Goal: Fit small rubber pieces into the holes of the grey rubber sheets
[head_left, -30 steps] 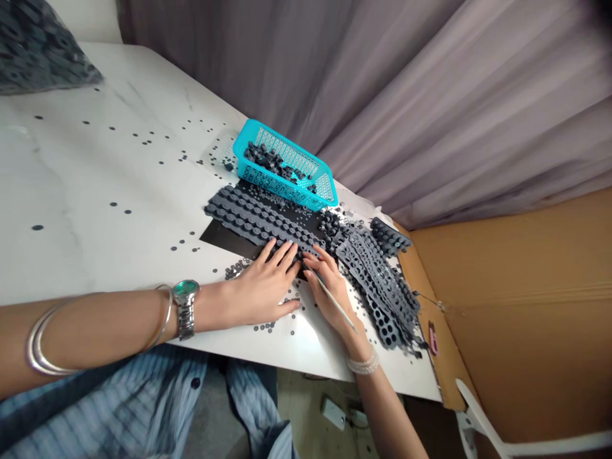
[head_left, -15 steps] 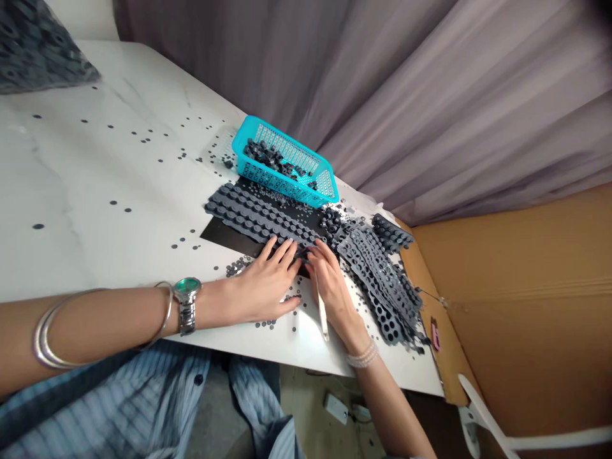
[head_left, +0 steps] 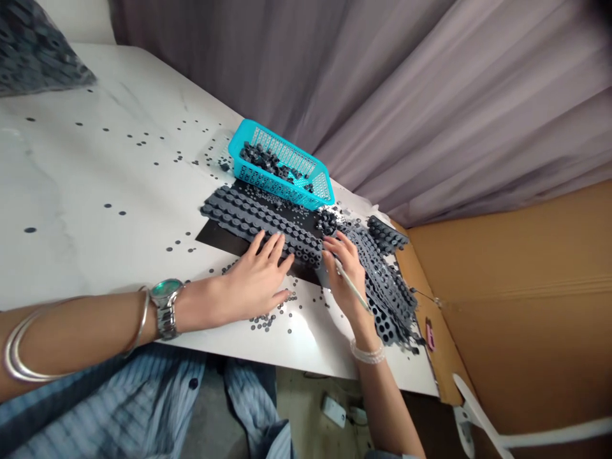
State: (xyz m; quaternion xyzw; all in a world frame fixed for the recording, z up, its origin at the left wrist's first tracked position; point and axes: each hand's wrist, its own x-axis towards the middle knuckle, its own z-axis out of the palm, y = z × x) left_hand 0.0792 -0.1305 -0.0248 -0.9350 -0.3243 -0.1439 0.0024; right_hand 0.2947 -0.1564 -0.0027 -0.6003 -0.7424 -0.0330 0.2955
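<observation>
Since a moment before, the right hand (head_left: 345, 274) had slid away from the left hand (head_left: 253, 280), out over the edge of the black mat (head_left: 217, 236) and close to a small clump of dark rubber pieces (head_left: 327, 222). Its grip was narrow: thumb and fingers pinched a thin pale stick (head_left: 351, 285), which slanted across the palm, its lower end pointing towards the wrist. The left hand lay open with fingers spread, resting on the near edge of the grey rubber sheet (head_left: 253, 223), a strip of moulded round pads on the mat, and it seemed placed to keep the sheet from shifting. A second perforated strip (head_left: 382, 280) lay just right of the right hand. The teal basket (head_left: 282, 191) of dark pieces sat touching the far edge of the sheet, apparently set there to stay within reach. Loose discs (head_left: 265, 322) dotted the white table (head_left: 95, 159). A pink tag (head_left: 430, 335) on the cardboard (head_left: 516, 319) was too small to read, and no brand or writing could be made out on the watch (head_left: 165, 299).
</observation>
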